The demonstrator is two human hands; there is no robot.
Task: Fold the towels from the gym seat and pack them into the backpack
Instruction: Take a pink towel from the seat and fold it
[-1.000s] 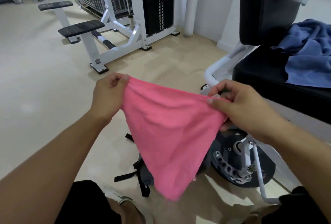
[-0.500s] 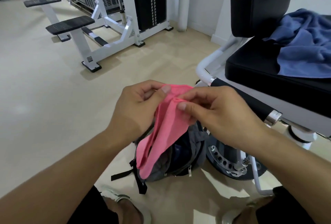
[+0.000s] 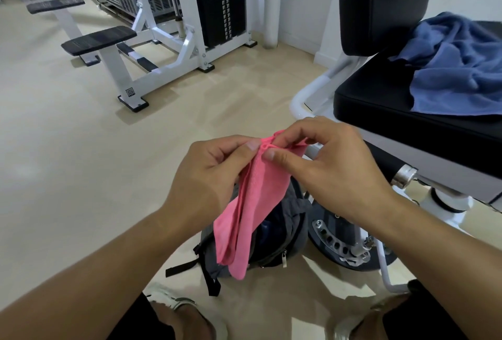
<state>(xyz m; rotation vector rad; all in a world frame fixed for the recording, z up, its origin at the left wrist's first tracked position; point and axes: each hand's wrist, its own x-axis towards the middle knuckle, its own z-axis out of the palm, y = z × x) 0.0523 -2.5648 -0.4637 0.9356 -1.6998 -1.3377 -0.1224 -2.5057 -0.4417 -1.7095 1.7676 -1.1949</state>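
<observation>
A pink towel (image 3: 250,209) hangs folded in a narrow strip, pinched at its top by both hands. My left hand (image 3: 209,176) grips the top corners from the left, and my right hand (image 3: 326,168) pinches the same edge from the right. Directly below it on the floor stands a grey backpack (image 3: 288,231) with its main pocket unzipped and dark inside. A crumpled blue towel (image 3: 456,68) lies on the black gym seat (image 3: 380,106) at the right.
The seat's white frame and round pivot disc (image 3: 342,244) stand just right of the backpack. A white weight machine (image 3: 173,38) with black pads is at the back left. Beige floor stretches to the left. My feet are at the bottom edge.
A second ago the pink towel was held spread wide between my hands. My hands have come together, and it now hangs folded in a narrow strip, uncovering the backpack.
</observation>
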